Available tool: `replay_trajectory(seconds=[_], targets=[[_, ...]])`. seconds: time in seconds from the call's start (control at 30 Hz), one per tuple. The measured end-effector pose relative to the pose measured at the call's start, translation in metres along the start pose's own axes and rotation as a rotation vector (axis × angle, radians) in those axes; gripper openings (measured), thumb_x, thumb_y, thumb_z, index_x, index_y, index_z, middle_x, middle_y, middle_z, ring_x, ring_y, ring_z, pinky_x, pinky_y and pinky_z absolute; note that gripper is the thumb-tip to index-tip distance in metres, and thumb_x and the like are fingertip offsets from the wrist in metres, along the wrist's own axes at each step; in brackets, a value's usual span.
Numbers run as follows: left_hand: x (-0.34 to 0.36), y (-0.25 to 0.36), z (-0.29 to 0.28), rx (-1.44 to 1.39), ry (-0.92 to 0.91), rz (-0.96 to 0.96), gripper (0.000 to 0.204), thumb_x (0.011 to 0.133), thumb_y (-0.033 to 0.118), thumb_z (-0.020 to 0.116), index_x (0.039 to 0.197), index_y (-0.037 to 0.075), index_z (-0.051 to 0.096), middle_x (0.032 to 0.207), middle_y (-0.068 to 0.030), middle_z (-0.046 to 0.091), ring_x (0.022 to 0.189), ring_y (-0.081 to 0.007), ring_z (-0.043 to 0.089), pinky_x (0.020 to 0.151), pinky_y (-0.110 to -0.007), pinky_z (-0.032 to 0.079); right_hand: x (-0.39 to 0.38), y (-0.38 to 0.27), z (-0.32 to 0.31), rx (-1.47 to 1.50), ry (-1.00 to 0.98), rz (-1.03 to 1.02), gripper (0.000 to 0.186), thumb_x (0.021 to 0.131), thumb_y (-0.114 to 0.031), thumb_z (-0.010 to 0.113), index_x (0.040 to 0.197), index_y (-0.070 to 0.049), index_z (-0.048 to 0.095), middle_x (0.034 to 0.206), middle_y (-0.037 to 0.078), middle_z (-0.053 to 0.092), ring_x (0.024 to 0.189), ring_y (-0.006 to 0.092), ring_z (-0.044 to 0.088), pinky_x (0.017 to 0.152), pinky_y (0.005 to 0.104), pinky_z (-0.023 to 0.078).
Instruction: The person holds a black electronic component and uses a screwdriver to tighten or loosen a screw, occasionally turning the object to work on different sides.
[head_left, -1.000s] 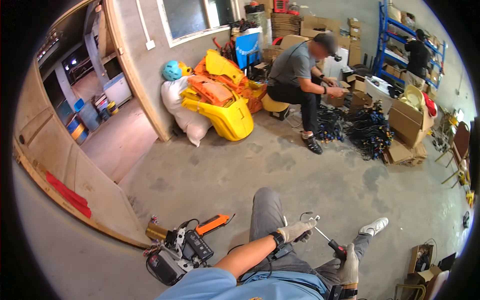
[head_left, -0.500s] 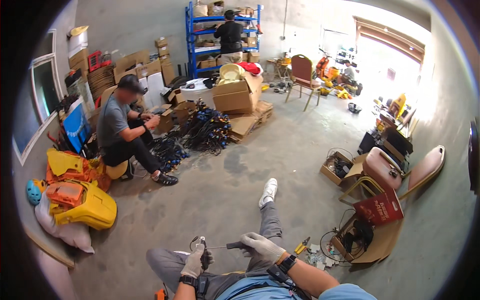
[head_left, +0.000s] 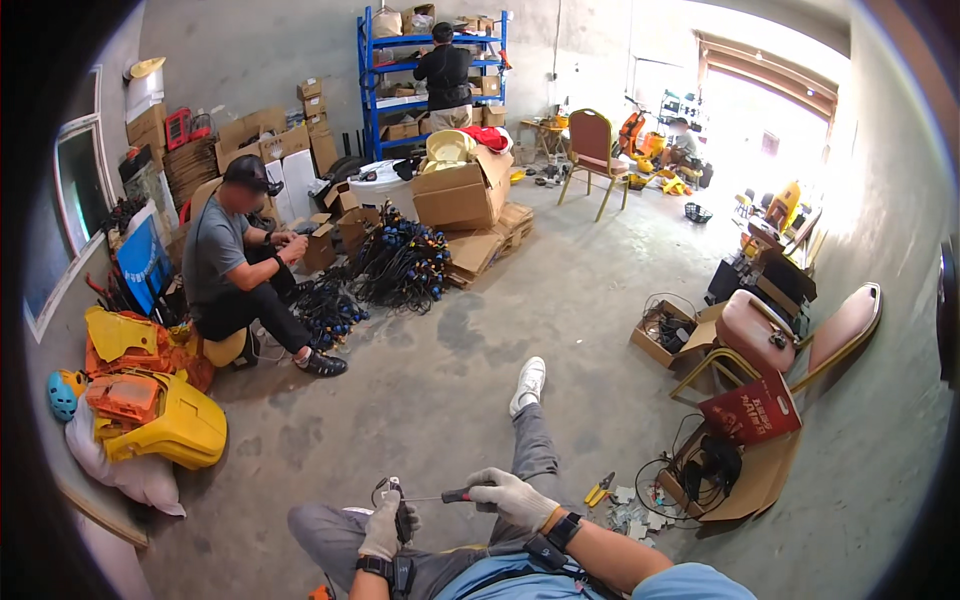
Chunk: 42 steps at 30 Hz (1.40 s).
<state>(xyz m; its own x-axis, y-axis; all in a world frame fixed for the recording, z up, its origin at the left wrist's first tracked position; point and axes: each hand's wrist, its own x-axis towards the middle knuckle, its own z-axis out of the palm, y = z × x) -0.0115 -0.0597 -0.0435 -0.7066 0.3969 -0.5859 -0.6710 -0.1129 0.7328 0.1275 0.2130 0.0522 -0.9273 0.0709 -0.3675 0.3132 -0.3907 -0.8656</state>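
Both of my hands wear pale work gloves over my lap. Fingers of my left hand [head_left: 382,527] are wrapped round a small dark device [head_left: 404,522] with a whitish top and a short black loop of wire; its exact kind is hard to make out. My right hand [head_left: 512,499] grips a screwdriver [head_left: 456,495] by its dark handle, which shows a reddish part. The thin metal shaft points left and its end reaches the device. Whether the tip sits in a screw is too small to see.
Beside my right leg lie yellow-handled pliers [head_left: 599,489], small scraps [head_left: 636,517] and a carton [head_left: 745,495] with black cables. A tipped chair [head_left: 755,335] stands beyond. Yellow plastic shells [head_left: 185,425] lie left, near a seated person [head_left: 225,255] and a cable heap [head_left: 400,260].
The whole view has shifted slightly. The right hand's fingers have changed position on the screwdriver handle, exposing a reddish part. The left hand still holds the device.
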Motion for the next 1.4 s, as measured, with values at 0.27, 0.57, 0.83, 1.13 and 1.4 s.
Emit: replay_trajectory(seconds=[0.27,0.57,0.83,1.13,1.4], targets=[[-0.008,0.007,0.002,0.009,-0.029,-0.055,0.040,0.104,0.046,0.066,0.106,0.006,0.067,0.087,-0.0074,0.071,0.070,-0.0196,0.071,0.064,-0.037,0.062,-0.008,-0.015,0.001,-0.152,0.065,0.097,0.048,0.109,-0.042,0.051,0.129,-0.001,0.063,0.094,0.005,0.065,0.074,0.0117,0.061,0.067,0.0294,0.054],[-0.012,0.006,0.005,0.014,-0.034,-0.057,0.033,0.103,0.041,0.068,0.111,0.009,0.066,0.089,-0.0071,0.070,0.070,-0.0191,0.070,0.064,-0.037,0.062,0.002,0.005,-0.011,-0.120,0.039,-0.049,0.039,0.102,-0.022,0.065,0.134,0.001,0.062,0.107,0.005,0.066,0.078,0.0106,0.063,0.072,0.0290,0.057],[-0.005,0.002,0.002,0.072,-0.026,-0.036,0.050,0.102,0.054,0.065,0.096,0.005,0.071,0.081,-0.0094,0.072,0.065,-0.0238,0.069,0.058,-0.040,0.060,-0.007,-0.026,0.002,-0.221,0.070,0.130,0.039,0.102,-0.024,0.064,0.134,-0.002,0.063,0.098,0.005,0.067,0.077,0.0118,0.064,0.074,0.0286,0.057],[-0.009,0.008,0.007,0.028,-0.030,-0.030,0.053,0.103,0.057,0.064,0.099,0.004,0.068,0.086,-0.0107,0.071,0.069,-0.0225,0.071,0.064,-0.038,0.063,-0.004,-0.018,0.009,-0.345,0.091,-0.080,0.049,0.101,-0.028,0.066,0.135,0.007,0.061,0.107,0.009,0.070,0.080,0.0121,0.066,0.076,0.0296,0.057],[-0.022,0.015,0.014,0.078,0.000,-0.045,0.044,0.103,0.049,0.066,0.100,0.005,0.066,0.085,-0.0094,0.070,0.069,-0.0221,0.071,0.064,-0.037,0.062,-0.014,-0.041,0.011,-0.393,0.023,0.166,0.051,0.105,-0.037,0.060,0.132,0.006,0.062,0.103,0.009,0.067,0.078,0.0119,0.063,0.076,0.0263,0.055]])
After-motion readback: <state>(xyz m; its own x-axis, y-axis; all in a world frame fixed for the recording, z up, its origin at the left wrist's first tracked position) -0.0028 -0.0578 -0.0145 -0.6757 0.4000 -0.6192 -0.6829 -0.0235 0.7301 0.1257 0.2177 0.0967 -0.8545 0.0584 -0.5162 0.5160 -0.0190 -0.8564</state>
